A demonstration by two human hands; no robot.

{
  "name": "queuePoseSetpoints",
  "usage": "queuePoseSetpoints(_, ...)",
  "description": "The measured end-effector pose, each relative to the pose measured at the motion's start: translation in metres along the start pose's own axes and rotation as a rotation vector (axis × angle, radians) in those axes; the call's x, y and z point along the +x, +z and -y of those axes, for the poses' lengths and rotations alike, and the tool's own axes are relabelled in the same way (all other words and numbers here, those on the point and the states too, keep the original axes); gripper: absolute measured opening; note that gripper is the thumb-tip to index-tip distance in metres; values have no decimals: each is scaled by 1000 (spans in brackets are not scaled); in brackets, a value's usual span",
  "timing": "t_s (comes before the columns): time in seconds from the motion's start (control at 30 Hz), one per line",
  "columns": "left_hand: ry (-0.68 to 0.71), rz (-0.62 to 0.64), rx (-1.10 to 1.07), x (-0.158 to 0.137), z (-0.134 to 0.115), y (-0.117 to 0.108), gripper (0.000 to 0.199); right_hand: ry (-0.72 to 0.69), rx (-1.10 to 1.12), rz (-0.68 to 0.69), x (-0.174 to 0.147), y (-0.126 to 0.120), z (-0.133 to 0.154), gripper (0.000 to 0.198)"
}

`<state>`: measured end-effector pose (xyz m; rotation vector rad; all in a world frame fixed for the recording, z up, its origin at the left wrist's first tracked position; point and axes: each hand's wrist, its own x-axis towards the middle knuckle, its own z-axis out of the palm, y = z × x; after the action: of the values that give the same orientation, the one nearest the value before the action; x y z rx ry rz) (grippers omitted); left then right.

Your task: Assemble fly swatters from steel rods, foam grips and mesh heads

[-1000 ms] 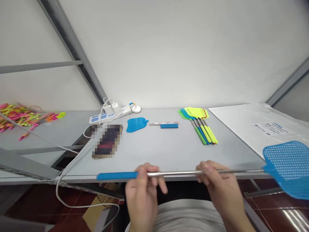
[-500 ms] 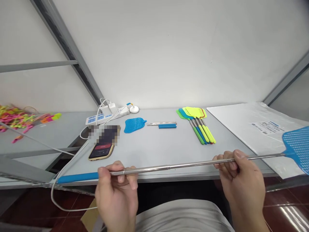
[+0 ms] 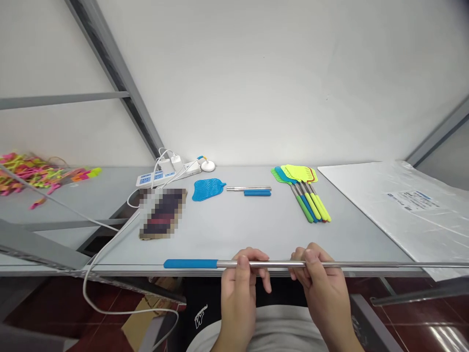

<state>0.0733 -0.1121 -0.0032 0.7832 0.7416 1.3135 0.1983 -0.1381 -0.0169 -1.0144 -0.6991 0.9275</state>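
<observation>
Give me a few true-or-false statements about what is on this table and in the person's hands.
1. Both hands, left hand and right hand, grip one metal rod. True.
2. The rod's handle is red. False: it is blue.
3. A bundle of fly swatters lies on the table. True.
4. The loose swatter head is green. False: it is blue.
5. The power strip lies beside the phone. True.

White wall (image 3: 278, 83), grey table (image 3: 249, 230), red tiled floor (image 3: 421, 313)
</observation>
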Motion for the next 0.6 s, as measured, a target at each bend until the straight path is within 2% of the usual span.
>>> queuePoseSetpoints(0.07, -2, -3, 5, 1, 1, -1, 49, 1, -29, 7, 1, 0, -2, 46)
queuePoseSetpoints(0.2, 71, -170, 0, 9, -6, -13, 50, 10, -59, -6, 3, 1, -4, 48)
queuePoseSetpoints(0.37, 271, -423, -131, 27, -43, -36, 43, -5, 90, -200, 17, -13, 14, 47)
queuePoseSetpoints(0.47, 343, -442, -156, 32, -62, -44, 40, -25, 124, -248, 24, -22, 28, 48)
queuePoseSetpoints(0.6, 363, -449, -153, 31, -72, -46, 40, -47, 90, -284, 24, -27, 35, 49)
